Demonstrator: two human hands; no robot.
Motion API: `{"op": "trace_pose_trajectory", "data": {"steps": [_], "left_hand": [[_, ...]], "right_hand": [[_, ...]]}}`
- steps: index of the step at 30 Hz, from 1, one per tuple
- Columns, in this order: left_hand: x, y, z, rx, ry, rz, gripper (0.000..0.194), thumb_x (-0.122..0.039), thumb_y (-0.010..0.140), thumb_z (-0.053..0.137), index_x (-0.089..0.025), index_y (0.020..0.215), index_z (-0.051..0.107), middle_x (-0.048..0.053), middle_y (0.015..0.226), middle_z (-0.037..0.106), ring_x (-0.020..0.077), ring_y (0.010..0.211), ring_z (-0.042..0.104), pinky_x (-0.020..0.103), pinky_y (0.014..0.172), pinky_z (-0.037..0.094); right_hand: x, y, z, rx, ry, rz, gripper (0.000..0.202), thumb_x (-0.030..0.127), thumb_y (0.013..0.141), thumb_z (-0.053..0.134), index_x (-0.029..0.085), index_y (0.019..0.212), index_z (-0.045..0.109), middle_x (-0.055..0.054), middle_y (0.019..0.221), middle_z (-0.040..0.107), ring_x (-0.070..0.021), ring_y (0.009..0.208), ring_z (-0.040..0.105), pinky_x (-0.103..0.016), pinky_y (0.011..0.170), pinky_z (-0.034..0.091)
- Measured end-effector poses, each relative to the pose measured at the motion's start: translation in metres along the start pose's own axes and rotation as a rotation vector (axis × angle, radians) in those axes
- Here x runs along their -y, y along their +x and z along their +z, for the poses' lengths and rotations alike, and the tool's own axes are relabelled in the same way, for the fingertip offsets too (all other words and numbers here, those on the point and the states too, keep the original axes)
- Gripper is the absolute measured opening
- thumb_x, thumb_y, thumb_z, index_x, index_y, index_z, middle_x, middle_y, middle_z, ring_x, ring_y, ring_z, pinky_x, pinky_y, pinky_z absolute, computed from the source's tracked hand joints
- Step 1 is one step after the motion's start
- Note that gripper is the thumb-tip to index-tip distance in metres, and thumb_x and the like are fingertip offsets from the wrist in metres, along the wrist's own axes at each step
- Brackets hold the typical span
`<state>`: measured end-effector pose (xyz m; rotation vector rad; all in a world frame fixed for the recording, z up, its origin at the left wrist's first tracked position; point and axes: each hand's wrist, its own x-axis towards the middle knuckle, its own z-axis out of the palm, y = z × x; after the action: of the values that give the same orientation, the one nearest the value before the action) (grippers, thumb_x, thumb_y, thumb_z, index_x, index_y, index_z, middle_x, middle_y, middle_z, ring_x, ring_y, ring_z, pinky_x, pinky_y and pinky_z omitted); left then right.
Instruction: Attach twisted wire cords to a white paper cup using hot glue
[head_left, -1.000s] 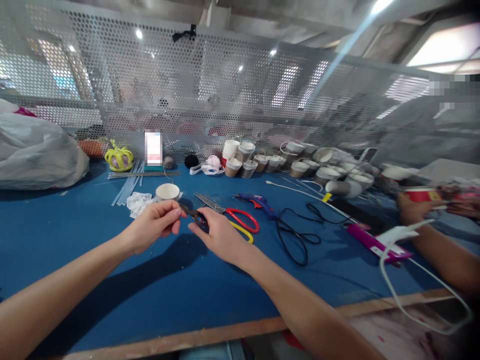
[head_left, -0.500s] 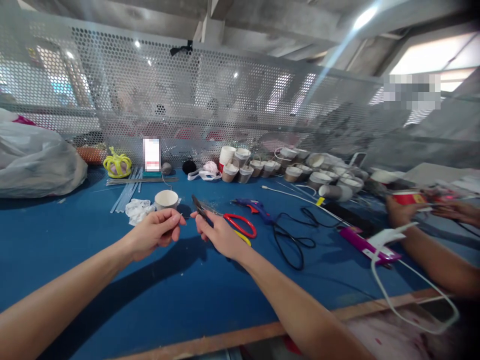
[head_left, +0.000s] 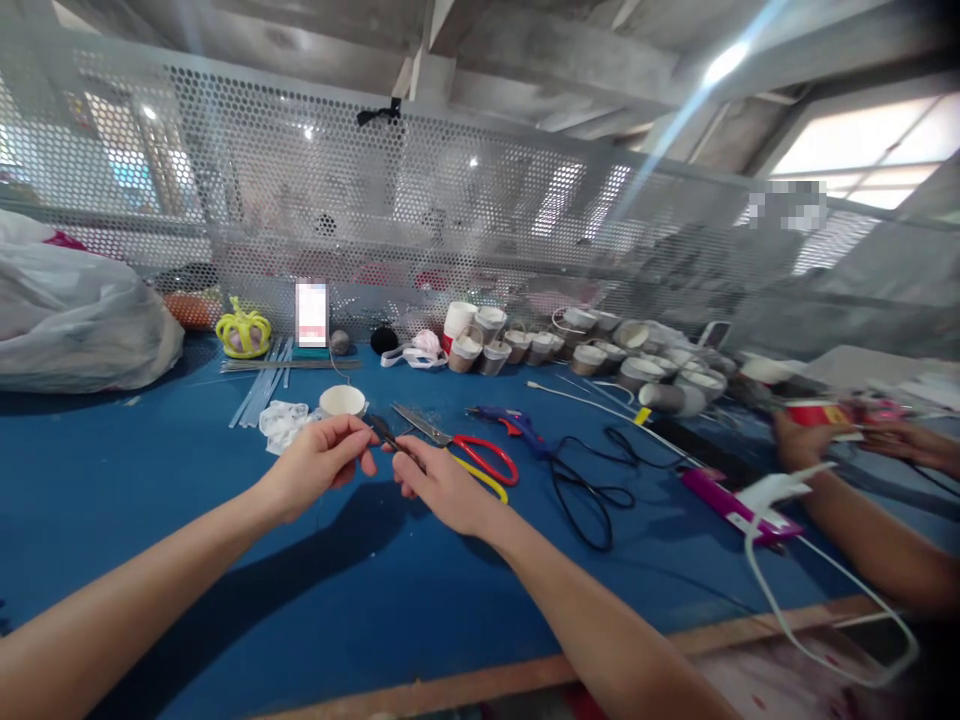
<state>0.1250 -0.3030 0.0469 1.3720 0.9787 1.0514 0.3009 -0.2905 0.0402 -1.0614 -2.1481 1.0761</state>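
Observation:
My left hand (head_left: 322,460) is closed in a pinch in the middle of the blue table; whatever lies between its fingertips is too small to make out. In my right hand (head_left: 442,485) is a slim dark hand tool (head_left: 391,438), its kind unclear, with its tip reaching the left fingertips. Just behind my left hand stands a white paper cup (head_left: 343,402), partly covered by the fingers. Crumpled white lace-like fabric (head_left: 285,425) lies left of the cup. Scissors with red and yellow handles (head_left: 487,455) lie right beside my right hand.
A blue glue gun (head_left: 517,422) with a black cord lies right of the scissors. Several small covered cups (head_left: 592,355) stand along the perforated screen. At right, another person's hands hold a red cup (head_left: 814,412) near a purple power strip (head_left: 739,508).
The dark tool has swung lower, and its tip has come to my left fingertips. My two hands are closer together. The view has shifted slightly.

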Motion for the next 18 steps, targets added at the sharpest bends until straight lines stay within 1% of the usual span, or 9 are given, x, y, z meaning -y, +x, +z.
{"op": "trace_pose_trajectory", "data": {"steps": [3,7,11,14,16,18], "left_hand": [[-0.0009,-0.0016,0.0000,-0.016,0.070,0.018,0.021,-0.034,0.078,0.047,-0.014,0.078,0.051,-0.001,0.061,0.056,0.0038,0.040,0.035,0.017,0.038,0.026],[-0.0013,-0.0027,-0.0002,-0.044,0.177,0.055,0.021,-0.034,0.078,0.044,-0.014,0.076,0.052,0.000,0.062,0.058,0.0042,0.038,0.035,0.018,0.038,0.028],[-0.0008,-0.0047,0.0002,-0.103,0.368,0.113,0.021,-0.031,0.078,0.043,-0.014,0.075,0.055,0.001,0.064,0.060,0.0059,0.039,0.037,0.019,0.039,0.029],[0.0000,-0.0072,0.0007,-0.173,0.538,0.203,0.019,-0.028,0.078,0.044,-0.015,0.073,0.057,0.002,0.063,0.061,0.0084,0.046,0.043,0.019,0.045,0.031],[0.0006,-0.0081,0.0007,-0.208,0.582,0.252,0.017,-0.026,0.077,0.046,-0.016,0.072,0.058,0.002,0.061,0.061,0.0095,0.048,0.045,0.019,0.046,0.031],[0.0009,-0.0075,0.0004,-0.211,0.553,0.252,0.017,-0.027,0.076,0.047,-0.017,0.071,0.058,0.001,0.060,0.061,0.0089,0.046,0.042,0.020,0.044,0.029]], "right_hand": [[0.0038,-0.0022,0.0011,-0.010,-0.132,-0.054,0.040,0.048,0.084,0.033,0.015,0.100,0.049,-0.004,0.079,0.055,-0.0114,0.065,0.051,-0.025,0.060,0.040],[0.0075,-0.0028,0.0000,-0.044,-0.242,-0.103,0.038,0.046,0.085,0.033,0.015,0.100,0.050,-0.006,0.085,0.057,-0.0145,0.073,0.052,-0.027,0.065,0.039],[0.0080,-0.0030,0.0018,-0.051,-0.266,-0.109,0.037,0.044,0.085,0.033,0.015,0.098,0.051,-0.006,0.086,0.059,-0.0153,0.075,0.053,-0.027,0.065,0.039],[0.0071,-0.0037,0.0045,-0.065,-0.272,-0.093,0.037,0.045,0.085,0.033,0.015,0.096,0.052,-0.006,0.084,0.060,-0.0153,0.073,0.054,-0.026,0.064,0.039],[0.0068,-0.0042,0.0059,-0.070,-0.275,-0.090,0.037,0.045,0.085,0.033,0.016,0.095,0.053,-0.005,0.082,0.060,-0.0151,0.072,0.054,-0.026,0.064,0.039],[0.0071,-0.0042,0.0062,-0.075,-0.276,-0.096,0.037,0.045,0.085,0.033,0.015,0.093,0.054,-0.005,0.080,0.060,-0.0148,0.071,0.054,-0.026,0.063,0.039]]}}
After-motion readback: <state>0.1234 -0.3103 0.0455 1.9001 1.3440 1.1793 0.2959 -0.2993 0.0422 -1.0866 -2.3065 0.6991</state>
